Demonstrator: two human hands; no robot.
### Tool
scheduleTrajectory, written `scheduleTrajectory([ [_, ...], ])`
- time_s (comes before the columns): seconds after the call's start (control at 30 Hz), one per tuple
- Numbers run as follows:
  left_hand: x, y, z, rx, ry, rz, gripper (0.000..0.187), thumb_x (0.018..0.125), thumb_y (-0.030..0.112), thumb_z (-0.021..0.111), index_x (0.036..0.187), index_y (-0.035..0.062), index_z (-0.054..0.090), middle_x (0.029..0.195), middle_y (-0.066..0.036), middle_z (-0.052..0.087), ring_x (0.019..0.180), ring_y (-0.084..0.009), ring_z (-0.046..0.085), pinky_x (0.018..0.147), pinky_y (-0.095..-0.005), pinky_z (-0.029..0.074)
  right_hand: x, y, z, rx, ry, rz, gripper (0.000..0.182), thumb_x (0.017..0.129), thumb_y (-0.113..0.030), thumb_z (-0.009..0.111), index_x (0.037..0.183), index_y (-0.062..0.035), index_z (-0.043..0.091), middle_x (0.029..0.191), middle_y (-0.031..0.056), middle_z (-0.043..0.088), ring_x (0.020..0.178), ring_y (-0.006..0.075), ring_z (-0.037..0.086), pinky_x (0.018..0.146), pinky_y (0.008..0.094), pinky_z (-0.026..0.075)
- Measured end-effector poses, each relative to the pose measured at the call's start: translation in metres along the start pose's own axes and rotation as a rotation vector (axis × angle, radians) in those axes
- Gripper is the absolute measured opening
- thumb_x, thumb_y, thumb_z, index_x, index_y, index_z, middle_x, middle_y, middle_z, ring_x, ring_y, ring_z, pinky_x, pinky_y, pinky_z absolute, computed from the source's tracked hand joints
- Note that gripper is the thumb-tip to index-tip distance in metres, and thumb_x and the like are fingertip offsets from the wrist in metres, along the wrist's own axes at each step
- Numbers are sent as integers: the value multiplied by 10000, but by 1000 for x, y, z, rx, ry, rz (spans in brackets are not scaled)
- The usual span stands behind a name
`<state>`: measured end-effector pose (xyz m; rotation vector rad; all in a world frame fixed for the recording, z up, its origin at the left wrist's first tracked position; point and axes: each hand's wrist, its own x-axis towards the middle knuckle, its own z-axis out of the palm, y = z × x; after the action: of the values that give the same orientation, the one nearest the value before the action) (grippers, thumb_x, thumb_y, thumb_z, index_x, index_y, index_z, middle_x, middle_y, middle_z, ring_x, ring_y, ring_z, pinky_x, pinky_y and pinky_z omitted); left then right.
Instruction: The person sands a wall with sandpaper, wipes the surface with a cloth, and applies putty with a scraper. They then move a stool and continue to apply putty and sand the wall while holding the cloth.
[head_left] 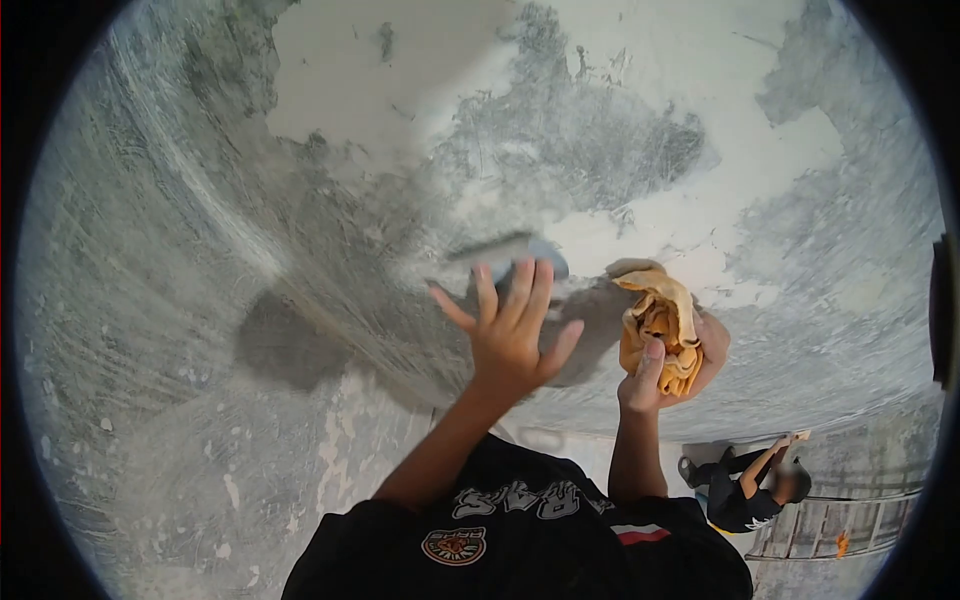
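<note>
My left hand (512, 335) reaches up to the grey plastered wall (610, 160), back toward me and fingers spread. Beyond its fingertips lies a flat, grey-blue piece with a dark edge (545, 258), blurred and close against the wall; its kind does not show. My right hand (648, 385) is closed around a folded, crumpled yellow-orange cloth (675, 310). The thumb presses on the front of the bundle, and the other fingers are mostly hidden behind it. The cloth is held close to the wall, right of my left hand.
White patches (350, 70) and scraped grey areas cover the wall. At lower right, another person (745, 500) in dark clothing raises their arms toward a wall, beside a ladder (830, 525) with a small orange item (842, 544) on it. A dark object (940, 310) stands at the right edge.
</note>
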<state>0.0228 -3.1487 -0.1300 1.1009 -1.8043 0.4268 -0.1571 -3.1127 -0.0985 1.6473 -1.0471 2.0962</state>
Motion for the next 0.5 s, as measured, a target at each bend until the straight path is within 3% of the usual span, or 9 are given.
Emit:
scheduleTrajectory([
  [0.13,22,-4,-10,24,43,65,745,913,517,612,1413,-34,569,1584,-205,426,1560,-468,34,1084,-755,-200,-3,7,-4,-16,-30,11,465,938,-295,683,1276,-36,495,1185,137,500,1115,240,522,1000,412,429],
  [0.2,38,-4,-22,50,6,58,752,918,525,605,1408,-44,570,1603,-215,390,1558,-478,31,1084,-752,-199,2,9,5,17,63,4,473,928,-359,706,1236,-47,528,1103,136,513,1015,257,543,902,393,455],
  [0.33,10,2,0,-27,44,23,789,926,580,574,1406,-46,572,1623,-223,350,1558,-476,25,1079,-763,-190,0,10,9,71,105,58,472,935,-369,700,1235,-51,521,1114,142,510,1005,257,556,893,382,461],
  [0.4,-9,4,11,14,17,60,809,932,605,555,1413,-46,566,1629,-228,332,1556,-483,8,1075,-770,-186,-5,14,5,112,73,68,466,931,-296,681,1268,-37,489,1219,147,506,1149,261,538,1019,413,446],
  [0.43,-4,-4,8,75,23,122,836,937,616,538,1449,-46,524,1638,-229,313,1554,-489,-7,1072,-769,-191,-5,15,4,113,72,69,466,931,-296,681,1268,-37,489,1219,147,506,1149,261,538,1019,413,446],
  [0.5,26,-5,-15,70,7,57,846,939,614,535,1466,-47,500,1639,-234,305,1552,-494,-7,1073,-768,-190,-4,17,4,137,60,101,506,932,-370,704,1257,-47,492,1144,151,507,1032,271,569,907,387,467],
])
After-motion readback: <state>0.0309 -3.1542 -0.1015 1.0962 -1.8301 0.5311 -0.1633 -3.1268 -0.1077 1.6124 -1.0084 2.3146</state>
